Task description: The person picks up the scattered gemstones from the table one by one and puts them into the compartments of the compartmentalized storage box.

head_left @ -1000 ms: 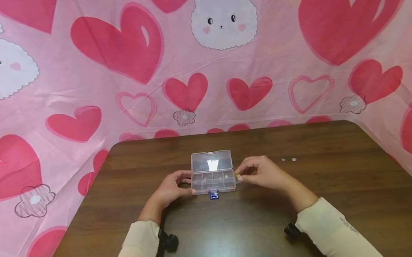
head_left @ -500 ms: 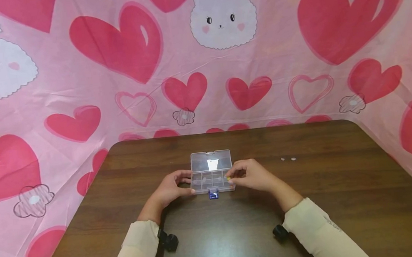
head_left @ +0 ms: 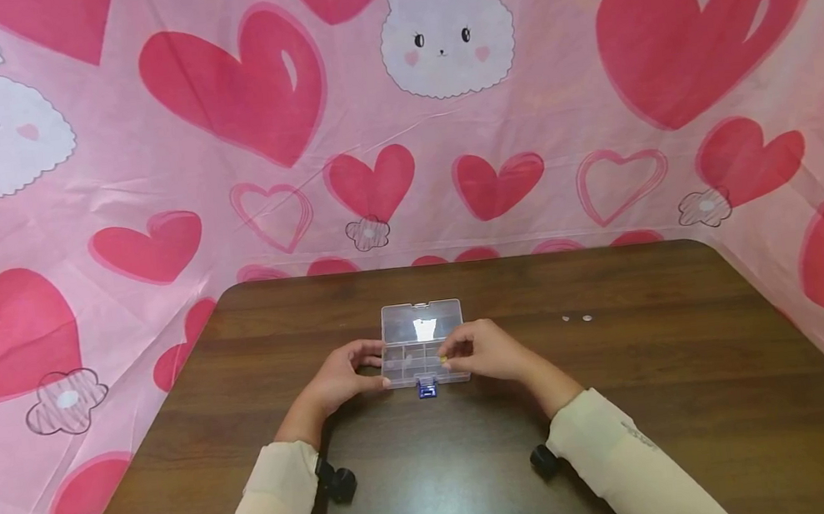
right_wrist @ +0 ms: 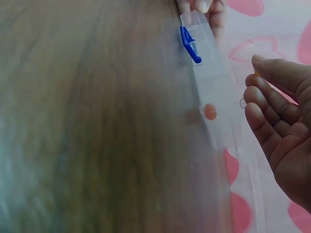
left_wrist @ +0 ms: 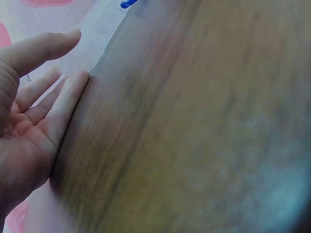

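A clear plastic organizer box [head_left: 415, 376] with several compartments lies in front of me, its lid [head_left: 398, 323] raised at the back. My left hand [head_left: 339, 379] holds its left end, thumb at the front corner and fingers along the side. Over the right-hand compartments, my right hand [head_left: 488, 354] pinches a small yellow piece [head_left: 443, 359] between thumb and forefinger; the fingers hide most of it. In the right wrist view a small orange-red round piece [right_wrist: 210, 111] shows through the box's front wall. A blue latch [head_left: 427, 388] hangs at the front.
Two small whitish round pieces [head_left: 588, 318] lie on the brown wooden table [head_left: 436, 489], to the right of the box. A pink cloth [head_left: 547, 109] with hearts and rabbits hangs behind the table and along both sides.
My right hand has moved left with the yellow piece, from beside the box's right edge to over its compartments. The left hand and the box have stayed put.
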`<action>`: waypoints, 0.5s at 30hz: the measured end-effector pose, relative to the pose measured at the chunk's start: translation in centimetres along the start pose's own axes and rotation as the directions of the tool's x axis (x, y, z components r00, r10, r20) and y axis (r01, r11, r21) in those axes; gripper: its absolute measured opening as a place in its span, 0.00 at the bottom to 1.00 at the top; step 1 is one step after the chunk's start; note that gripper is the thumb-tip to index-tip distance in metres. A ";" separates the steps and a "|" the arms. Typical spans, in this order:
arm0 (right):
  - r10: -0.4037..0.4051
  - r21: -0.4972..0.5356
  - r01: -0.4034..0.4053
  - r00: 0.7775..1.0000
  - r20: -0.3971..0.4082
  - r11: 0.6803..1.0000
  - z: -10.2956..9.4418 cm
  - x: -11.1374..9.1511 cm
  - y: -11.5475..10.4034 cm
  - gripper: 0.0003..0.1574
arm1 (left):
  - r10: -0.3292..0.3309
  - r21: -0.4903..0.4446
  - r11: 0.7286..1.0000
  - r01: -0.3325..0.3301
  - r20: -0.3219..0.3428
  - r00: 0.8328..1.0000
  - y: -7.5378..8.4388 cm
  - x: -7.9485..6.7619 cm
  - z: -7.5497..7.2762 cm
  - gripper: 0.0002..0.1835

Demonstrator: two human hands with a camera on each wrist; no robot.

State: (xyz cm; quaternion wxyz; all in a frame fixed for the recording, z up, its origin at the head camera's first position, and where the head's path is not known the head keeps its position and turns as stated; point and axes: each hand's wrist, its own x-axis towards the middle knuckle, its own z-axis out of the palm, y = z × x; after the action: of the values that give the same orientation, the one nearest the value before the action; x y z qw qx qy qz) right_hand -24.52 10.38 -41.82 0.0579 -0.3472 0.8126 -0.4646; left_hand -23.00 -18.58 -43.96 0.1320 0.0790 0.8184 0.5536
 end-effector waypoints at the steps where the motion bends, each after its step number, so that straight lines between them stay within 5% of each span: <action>1: 0.005 -0.002 -0.005 1.000 0.001 1.000 0.1 0.1 0.0 0.07 | -0.001 0.000 1.000 0.001 0.000 1.000 0.0 0.0 0.0 0.31; 8: 0.034 -0.049 -0.034 0.999 0.010 0.998 0.8 0.6 0.4 0.05 | 0.001 0.010 1.000 -0.001 0.007 1.000 0.8 -0.5 0.0 0.31; 15: 0.029 -0.102 -0.027 0.999 0.013 0.994 1.1 1.0 0.4 0.05 | -0.001 0.014 1.000 0.002 -0.001 1.000 -0.2 0.1 -0.1 0.32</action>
State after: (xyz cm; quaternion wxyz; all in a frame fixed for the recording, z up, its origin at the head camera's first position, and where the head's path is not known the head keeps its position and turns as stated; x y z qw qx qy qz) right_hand -24.97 9.10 -42.54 0.0527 -0.3417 0.8395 -0.4192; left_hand -23.11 -18.70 -44.16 0.1315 0.0790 0.8224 0.5478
